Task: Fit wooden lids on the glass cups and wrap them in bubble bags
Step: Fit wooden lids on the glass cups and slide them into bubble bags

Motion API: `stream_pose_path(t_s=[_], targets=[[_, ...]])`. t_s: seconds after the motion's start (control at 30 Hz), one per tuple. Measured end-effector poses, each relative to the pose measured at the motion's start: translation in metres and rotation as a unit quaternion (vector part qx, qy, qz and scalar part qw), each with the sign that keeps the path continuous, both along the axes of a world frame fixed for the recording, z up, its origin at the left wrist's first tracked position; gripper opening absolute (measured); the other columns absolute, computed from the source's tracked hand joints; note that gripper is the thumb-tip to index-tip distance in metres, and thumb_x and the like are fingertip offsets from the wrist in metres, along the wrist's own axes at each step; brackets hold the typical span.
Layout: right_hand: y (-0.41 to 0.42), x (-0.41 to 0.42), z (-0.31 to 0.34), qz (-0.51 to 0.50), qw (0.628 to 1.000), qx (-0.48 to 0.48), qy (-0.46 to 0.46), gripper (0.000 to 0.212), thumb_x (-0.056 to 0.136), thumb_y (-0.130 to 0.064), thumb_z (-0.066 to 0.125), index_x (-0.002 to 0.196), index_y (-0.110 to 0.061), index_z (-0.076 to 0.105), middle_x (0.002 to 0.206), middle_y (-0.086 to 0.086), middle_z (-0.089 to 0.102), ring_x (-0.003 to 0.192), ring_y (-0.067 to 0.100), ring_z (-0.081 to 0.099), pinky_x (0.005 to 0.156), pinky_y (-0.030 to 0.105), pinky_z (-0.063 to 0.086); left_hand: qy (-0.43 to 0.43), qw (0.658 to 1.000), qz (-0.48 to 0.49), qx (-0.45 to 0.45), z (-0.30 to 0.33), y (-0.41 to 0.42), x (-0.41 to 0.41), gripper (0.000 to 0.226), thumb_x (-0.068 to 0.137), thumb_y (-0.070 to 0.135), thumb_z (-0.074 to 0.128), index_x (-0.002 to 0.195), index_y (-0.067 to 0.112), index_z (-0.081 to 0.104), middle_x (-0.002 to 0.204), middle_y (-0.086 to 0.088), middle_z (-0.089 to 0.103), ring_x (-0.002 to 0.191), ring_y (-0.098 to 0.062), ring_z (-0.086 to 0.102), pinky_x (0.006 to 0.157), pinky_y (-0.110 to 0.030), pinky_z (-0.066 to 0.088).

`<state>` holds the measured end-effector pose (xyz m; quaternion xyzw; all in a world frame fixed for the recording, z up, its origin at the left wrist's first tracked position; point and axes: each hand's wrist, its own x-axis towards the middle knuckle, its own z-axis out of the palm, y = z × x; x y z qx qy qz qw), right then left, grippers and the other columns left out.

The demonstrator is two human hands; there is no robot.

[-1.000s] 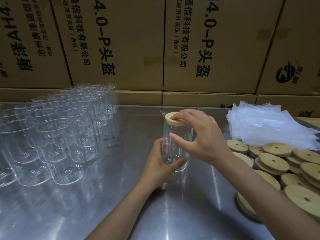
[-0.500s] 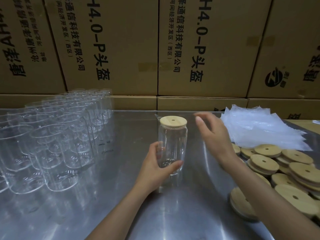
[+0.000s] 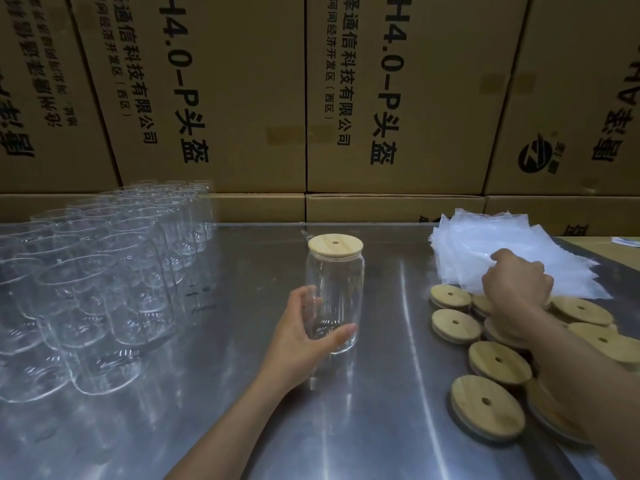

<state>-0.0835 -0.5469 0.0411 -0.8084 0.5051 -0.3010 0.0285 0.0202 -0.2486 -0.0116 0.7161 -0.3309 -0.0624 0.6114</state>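
Observation:
A clear glass cup point(image 3: 337, 289) stands upright mid-table with a round wooden lid point(image 3: 335, 247) seated on its mouth. My left hand point(image 3: 304, 336) grips the cup's lower half, thumb in front and fingers behind the glass. Over at the right, my right hand point(image 3: 517, 284) lies on the near edge of the stack of clear bubble bags point(image 3: 502, 251), fingers curled and pinching a bag. Several loose wooden lids point(image 3: 498, 362) with centre holes lie below that hand.
Several rows of empty glass cups point(image 3: 104, 282) crowd the left of the steel table point(image 3: 398, 393). Stacked cardboard boxes point(image 3: 311, 98) form a wall along the table's far edge. My right forearm crosses above the lids at lower right.
My right hand left the lid, swung right and came down on the bubble bags. The left hand kept its hold on the lidded cup.

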Motion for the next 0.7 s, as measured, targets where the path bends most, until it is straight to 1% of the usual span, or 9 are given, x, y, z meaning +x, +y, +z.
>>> stream_pose_path(t_s=[0.1,0.2,0.27,0.37,0.47,0.53,0.6,0.63,0.7], targets=[[-0.007,-0.003,0.001,0.000,0.996,-0.049,-0.075,0.026,0.098,-0.010,0.045,0.097,-0.002,0.070,0.080,0.016,0.060,0.084,0.035,0.045,0.069,0.039,0.035,0.002,1.000,0.002,-0.001,0.001,0.000,-0.001,0.081,0.052,0.054,0.078,0.121,0.040,0.038,0.118,0.024,0.049,0.103,0.020,0.048,0.076,0.002,0.042],[-0.004,-0.004,0.008,0.013,0.984,-0.078,-0.160,0.033,0.102,-0.020,0.045,0.097,-0.002,0.072,0.087,0.022,0.065,0.093,0.041,0.048,0.069,0.043,0.038,0.000,1.000,0.001,0.000,0.002,0.000,-0.002,0.082,0.054,0.052,0.078,0.124,0.037,0.038,0.118,0.025,0.049,0.105,0.017,0.047,0.076,0.003,0.041],[-0.002,-0.004,0.012,0.023,0.981,-0.074,-0.178,0.038,0.103,-0.024,0.042,0.094,-0.001,0.071,0.087,0.023,0.064,0.099,0.042,0.047,0.071,0.044,0.037,0.001,1.000,0.000,-0.001,0.002,0.000,-0.002,0.079,0.058,0.047,0.080,0.124,0.035,0.039,0.119,0.024,0.049,0.108,0.011,0.050,0.077,0.004,0.040],[0.000,-0.001,0.019,0.032,0.989,-0.021,-0.142,0.048,0.104,-0.035,0.034,0.081,-0.004,0.063,0.081,0.018,0.059,0.100,0.040,0.048,0.077,0.044,0.038,0.001,1.000,0.001,0.002,0.002,0.000,-0.003,0.080,0.058,0.047,0.079,0.126,0.034,0.038,0.123,0.018,0.049,0.113,0.003,0.049,0.079,0.004,0.040],[-0.004,-0.001,0.021,0.024,0.996,0.053,-0.075,0.053,0.104,-0.039,0.031,0.083,-0.002,0.062,0.076,0.015,0.057,0.083,0.034,0.053,0.076,0.042,0.041,-0.004,1.000,0.005,0.008,0.003,0.000,-0.003,0.081,0.058,0.049,0.079,0.126,0.034,0.038,0.125,0.015,0.050,0.112,0.004,0.051,0.077,0.003,0.041],[-0.007,-0.002,0.017,0.034,0.996,0.084,-0.022,0.046,0.102,-0.038,0.037,0.095,-0.003,0.065,0.082,0.014,0.061,0.082,0.033,0.057,0.078,0.041,0.046,-0.004,1.000,0.008,0.008,0.001,0.000,-0.002,0.077,0.063,0.043,0.081,0.126,0.034,0.038,0.127,0.013,0.051,0.113,0.002,0.051,0.077,0.004,0.040],[-0.005,-0.005,0.011,0.051,0.994,0.084,0.041,0.038,0.099,-0.039,0.048,0.118,-0.008,0.060,0.106,0.014,0.065,0.095,0.032,0.060,0.082,0.041,0.050,-0.005,1.000,0.010,0.011,0.000,0.000,-0.002,0.075,0.066,0.039,0.082,0.126,0.034,0.038,0.128,0.012,0.050,0.116,0.000,0.050,0.077,0.005,0.039],[-0.004,-0.006,0.008,0.056,0.993,0.080,0.063,0.041,0.097,-0.039,0.052,0.127,-0.012,0.056,0.115,0.013,0.064,0.101,0.032,0.059,0.085,0.041,0.050,-0.007,1.000,0.010,0.013,0.000,0.000,-0.001,0.074,0.067,0.038,0.082,0.126,0.034,0.038,0.129,0.012,0.050,0.116,0.000,0.050,0.077,0.005,0.039],[-0.003,-0.007,0.001,0.054,0.994,0.065,0.065,0.038,0.096,-0.037,0.055,0.128,-0.015,0.057,0.114,0.012,0.065,0.102,0.032,0.059,0.085,0.041,0.049,-0.009,1.000,0.010,0.016,0.000,0.001,-0.002,0.074,0.069,0.037,0.083,0.128,0.033,0.038,0.129,0.012,0.050,0.114,0.004,0.050,0.078,0.004,0.040]])
